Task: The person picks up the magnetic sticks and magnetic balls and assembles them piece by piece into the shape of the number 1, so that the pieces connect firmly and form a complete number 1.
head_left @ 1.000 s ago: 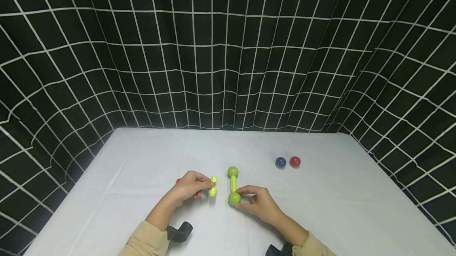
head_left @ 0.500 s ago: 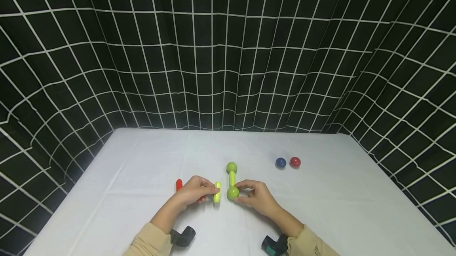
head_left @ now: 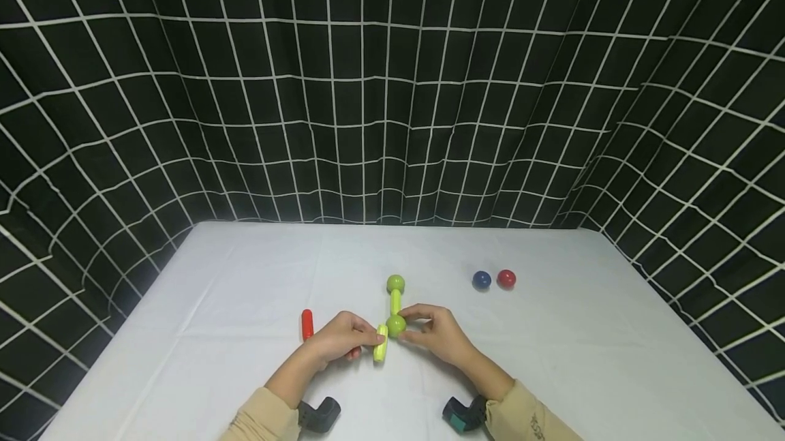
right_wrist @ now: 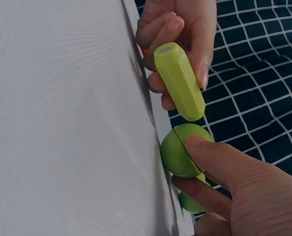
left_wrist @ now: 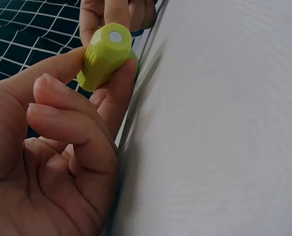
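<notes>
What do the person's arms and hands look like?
Left hand and right hand are ungloved. Left sleeve and right sleeve are tan, the right bearing an unreadable dark marking. Left wrist device and right wrist device are dark; the right shows a teal patch.

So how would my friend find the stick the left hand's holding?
At the white table, look near the front middle for a person's left hand. It pinches a short, ridged yellow-green stick. Unlike the similar stick joining two green balls, this one shows a bare end with a silvery dot.

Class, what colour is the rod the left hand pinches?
Yellow-green; the rod shows best from the right wrist.
</notes>
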Demonstrator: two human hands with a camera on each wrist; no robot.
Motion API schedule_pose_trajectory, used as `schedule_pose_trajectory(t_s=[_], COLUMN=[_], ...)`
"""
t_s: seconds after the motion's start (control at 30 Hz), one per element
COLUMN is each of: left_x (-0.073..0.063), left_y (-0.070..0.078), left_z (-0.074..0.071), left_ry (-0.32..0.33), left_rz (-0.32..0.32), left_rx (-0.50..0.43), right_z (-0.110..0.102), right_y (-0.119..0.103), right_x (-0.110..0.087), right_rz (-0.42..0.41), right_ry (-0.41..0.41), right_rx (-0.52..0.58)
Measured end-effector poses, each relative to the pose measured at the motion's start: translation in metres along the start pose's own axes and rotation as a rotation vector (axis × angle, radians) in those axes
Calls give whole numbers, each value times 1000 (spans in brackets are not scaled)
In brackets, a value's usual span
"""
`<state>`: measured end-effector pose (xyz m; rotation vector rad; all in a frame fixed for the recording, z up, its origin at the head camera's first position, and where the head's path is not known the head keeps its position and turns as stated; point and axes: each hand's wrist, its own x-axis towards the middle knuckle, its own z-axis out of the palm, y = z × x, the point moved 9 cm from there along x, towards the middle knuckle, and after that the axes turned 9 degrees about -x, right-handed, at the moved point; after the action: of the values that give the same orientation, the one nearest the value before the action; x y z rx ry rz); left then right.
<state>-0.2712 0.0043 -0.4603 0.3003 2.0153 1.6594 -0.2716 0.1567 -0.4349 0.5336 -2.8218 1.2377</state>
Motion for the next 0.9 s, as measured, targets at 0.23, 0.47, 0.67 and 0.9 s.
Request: schedule_pose_trajectory(t_s=[0.23, 0.47, 0.67, 0.9], left_x=[-1, -1, 0, 0], left_y=[-1, -1, -1, -1], left_z=[4, 5, 5, 5], left_ry=[-40, -34, -38, -30], left_rz=[7, 6, 6, 4], left_rx=[3, 12, 10, 13], right_z=[1, 1, 1, 1], right_y=[1, 1, 1, 1], right_x=[0, 0, 0, 0], right_rz=[22, 27, 30, 38], right_ry=[-4, -6, -11, -10], right_rx=[14, 20, 27, 17])
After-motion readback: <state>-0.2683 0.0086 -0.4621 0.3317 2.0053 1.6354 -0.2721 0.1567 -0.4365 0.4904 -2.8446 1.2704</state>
